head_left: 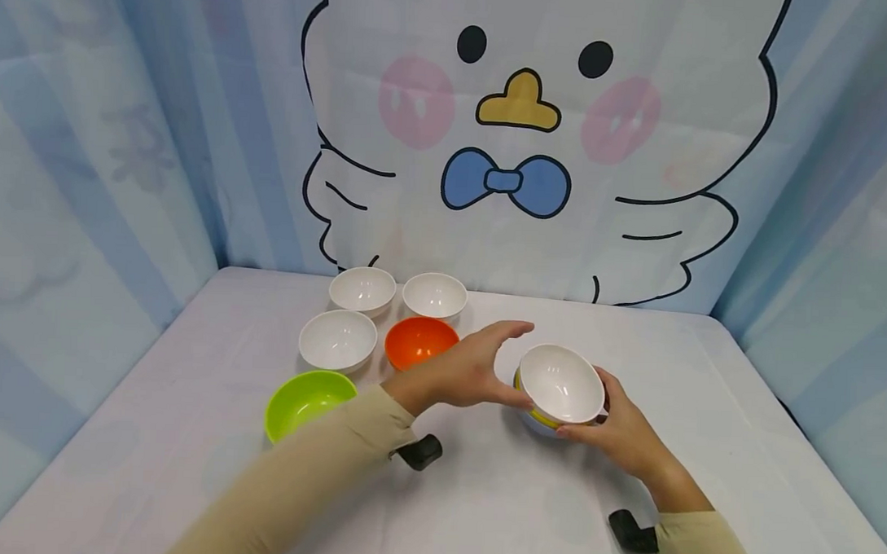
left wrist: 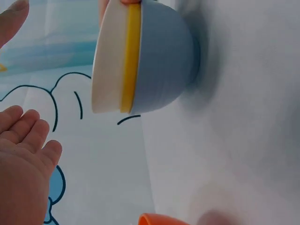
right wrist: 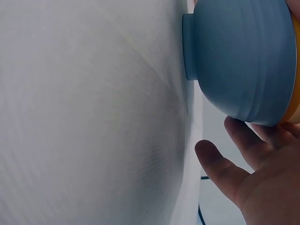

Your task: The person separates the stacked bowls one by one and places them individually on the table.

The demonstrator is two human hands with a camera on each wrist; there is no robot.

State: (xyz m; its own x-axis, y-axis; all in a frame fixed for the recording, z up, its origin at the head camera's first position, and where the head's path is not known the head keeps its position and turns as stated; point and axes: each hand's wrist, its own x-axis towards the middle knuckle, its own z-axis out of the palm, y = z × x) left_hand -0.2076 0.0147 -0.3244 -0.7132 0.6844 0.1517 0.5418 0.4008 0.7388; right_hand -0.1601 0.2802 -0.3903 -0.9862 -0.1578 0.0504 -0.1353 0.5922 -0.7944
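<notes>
A stack of bowls is at the right of the table: a white bowl (head_left: 561, 385) on top, the rim of a yellow bowl (left wrist: 131, 61) below it, and a light blue bowl (right wrist: 243, 61) outermost. My right hand (head_left: 622, 426) grips the stack from its right side, thumb at the near rim and fingers round the far side. In the right wrist view some fingertips rest against the blue wall. On the stack's left, my left hand (head_left: 477, 368) is spread wide, thumb apart from fingers, holding nothing. The thumb tip overlaps the white rim in the head view.
Left of the stack are an orange bowl (head_left: 419, 341), partly behind my left hand, a green bowl (head_left: 310, 403) near my left sleeve, and white bowls (head_left: 338, 341) in a cluster. Printed curtains (head_left: 86, 216) enclose the white table (head_left: 479, 506) at back and sides.
</notes>
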